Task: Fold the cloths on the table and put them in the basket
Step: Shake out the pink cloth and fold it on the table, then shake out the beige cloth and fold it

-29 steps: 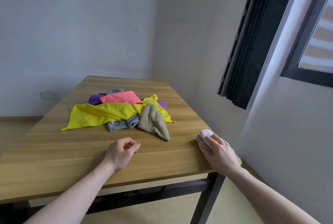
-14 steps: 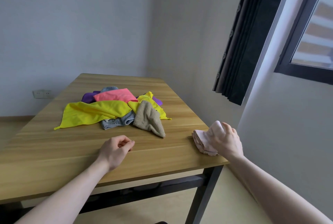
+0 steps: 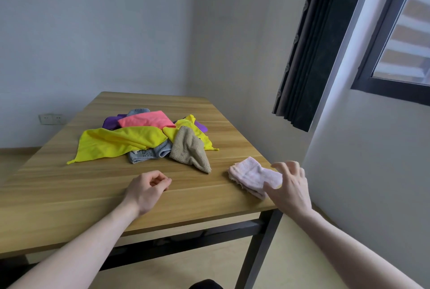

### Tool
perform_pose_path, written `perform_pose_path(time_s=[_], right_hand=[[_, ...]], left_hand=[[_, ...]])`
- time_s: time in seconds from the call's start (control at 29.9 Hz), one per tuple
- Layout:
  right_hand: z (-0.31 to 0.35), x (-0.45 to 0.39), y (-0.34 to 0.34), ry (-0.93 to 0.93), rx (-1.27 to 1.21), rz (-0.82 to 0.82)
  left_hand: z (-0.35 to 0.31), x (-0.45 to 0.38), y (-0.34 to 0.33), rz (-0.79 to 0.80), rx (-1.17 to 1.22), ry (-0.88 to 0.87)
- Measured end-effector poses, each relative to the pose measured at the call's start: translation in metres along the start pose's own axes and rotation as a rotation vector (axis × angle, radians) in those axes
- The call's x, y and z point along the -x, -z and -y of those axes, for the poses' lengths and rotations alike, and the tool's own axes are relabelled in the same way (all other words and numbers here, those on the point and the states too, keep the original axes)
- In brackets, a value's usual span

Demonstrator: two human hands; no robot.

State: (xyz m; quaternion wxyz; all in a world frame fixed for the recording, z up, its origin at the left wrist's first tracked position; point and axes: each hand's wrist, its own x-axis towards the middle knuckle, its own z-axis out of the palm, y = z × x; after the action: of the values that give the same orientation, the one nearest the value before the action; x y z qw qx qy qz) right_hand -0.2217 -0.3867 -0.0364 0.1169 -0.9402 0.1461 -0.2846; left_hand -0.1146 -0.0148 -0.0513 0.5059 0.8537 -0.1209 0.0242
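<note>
A folded pale pink cloth [image 3: 250, 173] lies at the near right corner of the wooden table [image 3: 58, 195]. My right hand [image 3: 290, 188] hovers at its right end with fingers spread, the thumb touching the cloth. My left hand [image 3: 145, 190] rests loosely curled on the table and holds nothing. A pile of loose cloths sits mid-table: a yellow cloth [image 3: 121, 141], a beige cloth [image 3: 189, 150], a coral cloth [image 3: 145, 120], a grey cloth [image 3: 149, 153] and a purple cloth [image 3: 109, 122]. No basket is in view.
A dark curtain [image 3: 309, 56] and a window [image 3: 400, 44] are on the right wall, close to the table's right edge. A black table leg [image 3: 260, 253] stands below the near right corner. A wall socket [image 3: 50, 118] is at the far left.
My right hand pressed the pink cloth, then gripped and lifted it; now the cloth lies on the table and the fingers have spread. My left hand stayed put.
</note>
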Motion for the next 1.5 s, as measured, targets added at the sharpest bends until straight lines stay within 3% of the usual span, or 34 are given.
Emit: perform_pose_path(time_s=[0.13,0.2,0.27,0.6,0.74,0.87,1.04,1.27,1.5], right_hand=[[0.002,-0.011,-0.007,0.362,0.051,0.372],[0.003,-0.014,-0.017,0.327,0.072,0.493],[0.006,-0.013,-0.021,0.176,0.128,0.572],[0.037,-0.022,-0.028,-0.142,0.25,0.57],[0.053,-0.017,-0.038,0.046,0.18,0.304],[0.084,-0.009,-0.054,0.269,0.014,0.331],[0.1,-0.005,-0.08,0.174,-0.076,0.466],[0.099,-0.005,-0.089,0.159,-0.062,0.452],[0.097,-0.006,-0.09,0.161,-0.071,0.419]], left_hand=[[0.003,-0.001,-0.001,-0.006,-0.017,-0.009],[0.005,-0.002,-0.002,-0.014,-0.022,-0.017],[0.005,-0.003,-0.003,-0.018,-0.029,-0.017],[0.005,-0.002,-0.002,-0.017,-0.037,0.002],[0.004,-0.002,0.0,-0.002,-0.045,0.006],[0.003,-0.001,-0.002,0.043,-0.058,0.019],[0.001,-0.02,0.001,0.128,-0.16,0.077],[-0.019,-0.075,-0.004,0.066,-0.381,-0.003],[-0.041,-0.129,-0.031,0.054,-0.4,0.062]])
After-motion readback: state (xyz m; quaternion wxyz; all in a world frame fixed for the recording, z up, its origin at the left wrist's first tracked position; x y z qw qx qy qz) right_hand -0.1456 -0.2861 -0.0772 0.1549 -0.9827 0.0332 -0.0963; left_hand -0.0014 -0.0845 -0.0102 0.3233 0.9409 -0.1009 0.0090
